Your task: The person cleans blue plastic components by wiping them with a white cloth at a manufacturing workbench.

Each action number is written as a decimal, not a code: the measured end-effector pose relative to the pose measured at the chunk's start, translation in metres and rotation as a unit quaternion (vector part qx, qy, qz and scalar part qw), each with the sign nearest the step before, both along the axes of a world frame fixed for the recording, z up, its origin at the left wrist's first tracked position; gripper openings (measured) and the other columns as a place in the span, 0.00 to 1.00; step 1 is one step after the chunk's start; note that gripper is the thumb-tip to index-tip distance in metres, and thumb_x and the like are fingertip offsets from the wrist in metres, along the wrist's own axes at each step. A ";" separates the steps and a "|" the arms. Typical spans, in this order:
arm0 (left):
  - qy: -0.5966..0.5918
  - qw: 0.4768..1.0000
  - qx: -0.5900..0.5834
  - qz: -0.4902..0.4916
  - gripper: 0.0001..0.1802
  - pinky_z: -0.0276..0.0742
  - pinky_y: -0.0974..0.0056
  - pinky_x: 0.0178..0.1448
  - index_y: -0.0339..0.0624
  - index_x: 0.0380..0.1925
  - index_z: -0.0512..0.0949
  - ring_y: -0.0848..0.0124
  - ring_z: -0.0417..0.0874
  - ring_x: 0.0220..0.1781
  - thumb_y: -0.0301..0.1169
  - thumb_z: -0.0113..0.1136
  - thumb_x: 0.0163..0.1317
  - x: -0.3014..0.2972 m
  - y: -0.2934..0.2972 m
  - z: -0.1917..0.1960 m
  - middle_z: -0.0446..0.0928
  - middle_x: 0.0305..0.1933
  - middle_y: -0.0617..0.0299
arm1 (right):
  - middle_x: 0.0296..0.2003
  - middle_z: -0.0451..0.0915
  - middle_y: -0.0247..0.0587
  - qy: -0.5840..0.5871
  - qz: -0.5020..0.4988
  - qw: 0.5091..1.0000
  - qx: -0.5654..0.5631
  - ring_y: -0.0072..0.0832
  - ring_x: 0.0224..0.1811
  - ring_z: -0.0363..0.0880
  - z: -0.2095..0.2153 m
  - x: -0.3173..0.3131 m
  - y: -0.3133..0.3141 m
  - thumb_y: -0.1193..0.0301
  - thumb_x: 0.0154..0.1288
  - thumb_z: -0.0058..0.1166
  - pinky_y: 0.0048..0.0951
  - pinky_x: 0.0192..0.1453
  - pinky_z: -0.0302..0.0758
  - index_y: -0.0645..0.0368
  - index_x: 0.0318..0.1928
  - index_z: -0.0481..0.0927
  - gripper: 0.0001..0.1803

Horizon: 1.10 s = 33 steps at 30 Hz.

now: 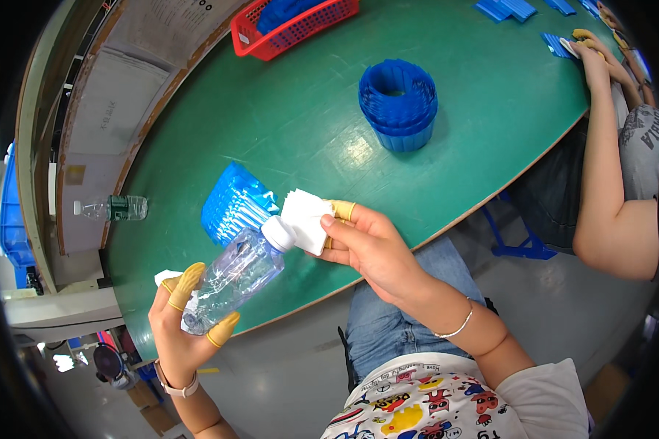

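My left hand [187, 322], with yellow finger cots on its fingertips, grips the base of a clear plastic bottle [234, 278]. The bottle is tilted, its white cap [278, 233] pointing up and to the right. In my right hand [370, 249] is a white folded cloth or wad of paper [305, 222], pinched between thumb and fingers; it reaches the cap's edge, though whether they touch I cannot tell. Yellow finger cots cover some of this hand's fingers too. Just behind the bottle, a fanned bunch of bright blue strips [236, 201] lies on the green table [285, 117].
Farther back stands a ring-shaped stack of dark blue pieces [397, 106]. A red basket [293, 33] holding blue pieces sits at the far edge. Another clear bottle [113, 208] lies at the left by the boards. At the right, another person's arms [604, 146] work over blue strips [556, 45].
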<state>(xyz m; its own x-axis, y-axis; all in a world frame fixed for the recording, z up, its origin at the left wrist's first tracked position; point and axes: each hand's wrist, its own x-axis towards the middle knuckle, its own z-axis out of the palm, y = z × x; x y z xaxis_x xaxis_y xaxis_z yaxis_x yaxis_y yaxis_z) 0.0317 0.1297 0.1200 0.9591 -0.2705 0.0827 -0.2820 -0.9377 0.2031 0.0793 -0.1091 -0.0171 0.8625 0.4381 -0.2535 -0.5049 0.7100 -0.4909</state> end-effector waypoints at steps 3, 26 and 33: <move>-0.010 1.000 -0.008 -0.003 0.37 0.77 0.60 0.45 0.32 0.49 0.80 0.60 0.81 0.39 0.39 0.76 0.36 0.000 0.000 0.000 0.80 0.39 0.52 | 0.53 0.78 0.44 -0.003 0.001 1.000 0.004 0.28 0.56 0.79 0.000 0.000 0.000 0.70 0.76 0.45 0.35 0.62 0.78 0.70 0.61 0.70 0.20; -0.025 0.999 -0.031 -0.012 0.36 0.76 0.61 0.44 0.31 0.49 0.80 0.61 0.79 0.39 0.38 0.76 0.37 0.003 -0.001 -0.004 0.80 0.39 0.53 | 0.53 0.78 0.45 -0.007 0.002 1.000 0.028 0.29 0.56 0.79 0.000 0.001 0.003 0.70 0.76 0.45 0.35 0.62 0.77 0.70 0.59 0.71 0.18; -0.024 0.999 -0.042 -0.007 0.36 0.76 0.61 0.44 0.31 0.49 0.80 0.62 0.79 0.38 0.37 0.76 0.37 -0.002 0.001 -0.002 0.80 0.39 0.53 | 0.54 0.78 0.46 0.002 0.014 0.999 0.043 0.30 0.56 0.79 0.006 -0.001 0.004 0.69 0.76 0.45 0.37 0.63 0.77 0.69 0.58 0.71 0.18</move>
